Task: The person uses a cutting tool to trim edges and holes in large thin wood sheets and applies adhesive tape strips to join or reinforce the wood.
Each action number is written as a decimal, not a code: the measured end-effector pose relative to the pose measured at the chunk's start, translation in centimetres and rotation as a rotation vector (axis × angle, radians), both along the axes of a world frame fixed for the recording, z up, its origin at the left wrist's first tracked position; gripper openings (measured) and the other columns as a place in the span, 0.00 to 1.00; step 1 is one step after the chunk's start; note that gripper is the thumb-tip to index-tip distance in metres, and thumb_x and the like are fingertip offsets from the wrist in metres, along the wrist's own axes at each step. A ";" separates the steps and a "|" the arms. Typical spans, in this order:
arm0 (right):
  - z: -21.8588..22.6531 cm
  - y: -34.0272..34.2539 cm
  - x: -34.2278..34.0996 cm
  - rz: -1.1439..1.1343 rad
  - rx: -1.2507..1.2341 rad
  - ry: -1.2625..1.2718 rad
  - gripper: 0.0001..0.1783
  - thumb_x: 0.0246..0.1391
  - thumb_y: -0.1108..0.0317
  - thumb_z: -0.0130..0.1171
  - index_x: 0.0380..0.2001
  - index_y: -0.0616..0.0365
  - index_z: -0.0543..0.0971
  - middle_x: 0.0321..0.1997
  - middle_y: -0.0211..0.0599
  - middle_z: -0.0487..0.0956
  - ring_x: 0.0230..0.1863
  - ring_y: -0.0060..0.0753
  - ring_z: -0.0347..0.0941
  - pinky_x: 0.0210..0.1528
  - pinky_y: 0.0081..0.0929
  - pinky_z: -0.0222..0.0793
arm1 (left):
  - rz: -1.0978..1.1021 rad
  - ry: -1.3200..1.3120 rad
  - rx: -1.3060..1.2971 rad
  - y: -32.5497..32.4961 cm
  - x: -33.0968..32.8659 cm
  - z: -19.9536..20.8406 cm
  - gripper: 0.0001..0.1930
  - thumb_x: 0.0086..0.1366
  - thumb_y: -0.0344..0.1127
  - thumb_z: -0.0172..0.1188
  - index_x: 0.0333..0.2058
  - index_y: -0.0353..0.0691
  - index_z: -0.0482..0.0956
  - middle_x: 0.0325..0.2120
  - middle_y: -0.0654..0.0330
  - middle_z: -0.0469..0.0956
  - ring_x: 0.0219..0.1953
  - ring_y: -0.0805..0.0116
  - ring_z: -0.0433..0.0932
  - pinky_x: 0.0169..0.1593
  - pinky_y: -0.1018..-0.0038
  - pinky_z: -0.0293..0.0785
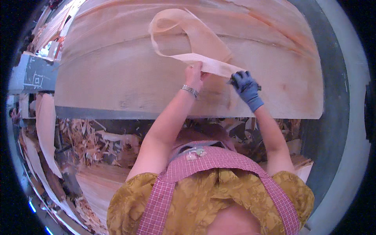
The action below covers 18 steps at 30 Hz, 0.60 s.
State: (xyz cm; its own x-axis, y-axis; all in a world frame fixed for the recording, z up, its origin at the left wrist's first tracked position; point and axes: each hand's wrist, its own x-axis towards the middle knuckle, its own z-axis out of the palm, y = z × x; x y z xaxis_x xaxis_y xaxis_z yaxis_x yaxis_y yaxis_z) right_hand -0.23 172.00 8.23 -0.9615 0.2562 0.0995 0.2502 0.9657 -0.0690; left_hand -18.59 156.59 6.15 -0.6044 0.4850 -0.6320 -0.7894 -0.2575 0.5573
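A long pale strip of wood veneer [209, 42] curls into a loop above the stacked veneer sheets [121, 78] in front of me. My left hand [194, 77], bare with a metal band at the wrist, pinches the strip's lower run between thumb and fingers. At the strip's right end, my right hand [245, 88] in a blue-grey glove is closed on it, fingers curled. Whether the glove also holds some small dark tool cannot be made out.
A grey table edge [98, 112] runs along the near side of the sheets. Wood scraps [84, 141] lie heaped below it. More veneer sheets [46, 129] hang at the left, near a grey-blue panel [35, 74]. A grey surface [338, 94] borders the right.
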 end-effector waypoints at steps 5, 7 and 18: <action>4.2 3.5 -1.6 0.135 -0.115 0.214 0.15 0.52 0.57 0.63 0.42 0.46 0.77 0.40 0.37 0.77 0.46 0.46 0.74 0.42 0.42 0.76 | 0.075 0.086 0.016 1.3 -1.2 -0.3 0.10 0.62 0.29 0.58 0.41 0.35 0.70 0.36 0.53 0.77 0.35 0.58 0.82 0.34 0.60 0.86; 4.5 4.1 -1.2 0.135 -0.129 0.215 0.17 0.52 0.58 0.63 0.44 0.47 0.77 0.42 0.37 0.77 0.46 0.46 0.74 0.42 0.42 0.76 | 0.114 0.152 0.017 1.9 -0.2 0.4 0.10 0.61 0.28 0.60 0.40 0.36 0.71 0.36 0.54 0.77 0.33 0.58 0.82 0.33 0.62 0.86; 3.2 5.9 2.1 0.398 0.209 0.240 0.22 0.50 0.62 0.60 0.52 0.43 0.76 0.47 0.34 0.76 0.45 0.40 0.74 0.38 0.37 0.75 | 0.167 0.472 -0.305 -4.6 3.3 1.2 0.10 0.62 0.36 0.63 0.37 0.36 0.78 0.32 0.59 0.81 0.30 0.70 0.82 0.26 0.73 0.80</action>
State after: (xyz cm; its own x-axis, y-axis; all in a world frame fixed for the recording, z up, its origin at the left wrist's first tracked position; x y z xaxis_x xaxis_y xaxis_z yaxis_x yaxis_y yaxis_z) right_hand 1.91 177.89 11.42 -0.9245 -0.1742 0.3391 -0.1391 0.9823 0.1255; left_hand -15.30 151.98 7.39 -0.9070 0.1972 -0.3720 -0.4003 -0.1294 0.9072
